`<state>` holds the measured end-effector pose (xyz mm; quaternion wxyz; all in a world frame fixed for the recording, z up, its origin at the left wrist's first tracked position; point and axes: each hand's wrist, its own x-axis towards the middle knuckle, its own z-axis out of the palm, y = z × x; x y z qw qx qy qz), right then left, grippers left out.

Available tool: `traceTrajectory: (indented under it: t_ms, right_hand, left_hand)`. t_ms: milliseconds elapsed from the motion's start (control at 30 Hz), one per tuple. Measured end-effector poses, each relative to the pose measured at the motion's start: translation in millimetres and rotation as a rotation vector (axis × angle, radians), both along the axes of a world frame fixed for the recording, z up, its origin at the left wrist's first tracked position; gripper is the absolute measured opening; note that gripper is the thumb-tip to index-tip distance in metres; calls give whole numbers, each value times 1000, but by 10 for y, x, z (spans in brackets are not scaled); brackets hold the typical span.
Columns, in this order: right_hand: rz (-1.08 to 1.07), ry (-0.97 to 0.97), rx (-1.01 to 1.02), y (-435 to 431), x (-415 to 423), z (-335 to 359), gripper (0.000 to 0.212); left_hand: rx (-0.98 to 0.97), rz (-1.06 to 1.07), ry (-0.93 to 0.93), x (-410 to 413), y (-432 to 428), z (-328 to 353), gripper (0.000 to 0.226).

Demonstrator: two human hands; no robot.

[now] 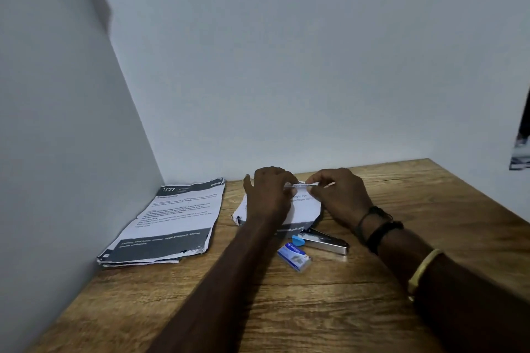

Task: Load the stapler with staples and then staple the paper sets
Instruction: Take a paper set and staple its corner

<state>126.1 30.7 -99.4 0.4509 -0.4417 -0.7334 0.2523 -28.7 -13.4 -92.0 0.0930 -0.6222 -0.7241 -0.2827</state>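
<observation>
A thin silvery strip of staples [300,185] is pinched between my left hand [269,195] and my right hand [341,198], above a small paper set [304,209] near the back wall. The stapler [324,241], metal with a blue end, lies on the wooden table [286,309] just in front of that paper, its top lifted. A blue staple box [294,256] sits next to it on the near side. A larger stack of printed paper sets [169,223] lies at the left.
White walls close in the table at the left and back. The table's right edge runs diagonally at the far right. Dark bands and a yellow bracelet [424,269] are on my right wrist.
</observation>
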Motion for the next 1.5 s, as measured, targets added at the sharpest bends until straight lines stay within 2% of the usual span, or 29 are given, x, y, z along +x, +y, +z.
traceTrajectory:
  t_ms: [200, 467, 667, 833, 967, 1067, 1100, 1167, 1233, 1300, 1433, 1500]
  right_hand:
    - [-102, -106, 181, -28, -28, 26, 15]
    - [-148, 153, 340, -85, -27, 187, 7]
    - [-133, 252, 294, -60, 102, 254, 9]
    - [-108, 185, 241, -18, 146, 198, 8]
    - [-75, 152, 183, 0, 147, 148, 6]
    - [-73, 176, 141, 16, 160, 135, 2]
    - [-69, 185, 128, 17, 168, 132, 3]
    - [-55, 183, 116, 14, 182, 124, 5]
    - [-41, 165, 102, 15, 201, 109, 10]
    - [-35, 135, 57, 26, 223, 97, 12]
    - [-16, -113, -26, 47, 255, 68, 8]
    - [36, -310, -48, 20, 254, 66, 14]
  left_hand:
    - [103, 15, 10, -6, -7, 72, 16]
    - [425, -6, 121, -27, -137, 315, 6]
    - [464, 56, 7, -283, -162, 243, 6]
    - [459, 61, -375, -525, -116, 62, 7]
    - [434, 42, -574, -546, -92, -51, 7]
    - [339, 141, -735, -555, -58, -23, 20]
    - [279, 155, -903, -554, -51, 10, 28]
    - [147, 105, -1371, -548, -66, 60, 42]
    - [103, 16, -1692, -527, -100, 81, 30]
    - [134, 4, -1776, -499, -125, 93, 10]
    - [95, 7, -1715, -510, -112, 58, 32]
    - [61, 15, -1658, -518, -71, 18, 30]
